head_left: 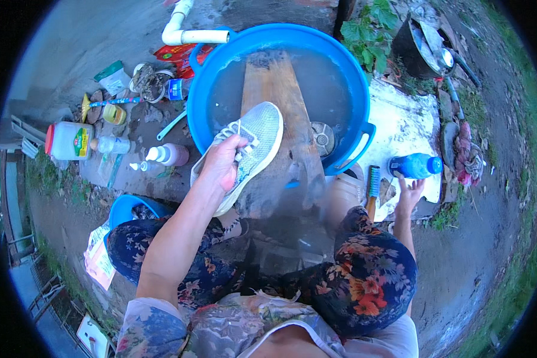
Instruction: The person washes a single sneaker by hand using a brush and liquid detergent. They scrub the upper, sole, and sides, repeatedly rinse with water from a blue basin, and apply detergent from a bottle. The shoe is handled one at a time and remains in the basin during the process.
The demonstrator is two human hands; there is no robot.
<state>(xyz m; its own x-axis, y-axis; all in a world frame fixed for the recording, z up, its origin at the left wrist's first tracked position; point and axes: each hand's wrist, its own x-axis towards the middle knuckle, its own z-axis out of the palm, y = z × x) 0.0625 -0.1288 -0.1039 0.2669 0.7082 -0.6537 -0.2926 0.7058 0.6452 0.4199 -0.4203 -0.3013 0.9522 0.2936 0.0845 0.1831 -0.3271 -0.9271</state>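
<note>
My left hand (221,162) is closed around a light grey mesh sneaker (258,134) with white laces and a white sole. The shoe is tilted, toe up, over a wooden board (274,83). That board slopes into a large blue tub (355,77) of cloudy water. On the right, my right hand (408,194) has its fingers apart at the near side of a blue bottle (416,166) lying on a white sheet; whether they touch it I cannot tell. A brush with a wooden handle (373,188) lies left of that hand. Another shoe (323,138) shows partly at the tub's right inner side.
At the left stand a clear jar with a red lid (68,141), a pump bottle (170,155) and a small blue bucket (138,209). A white pipe (194,37) juts over the tub's far rim. A dark bucket (420,51) stands at the far right.
</note>
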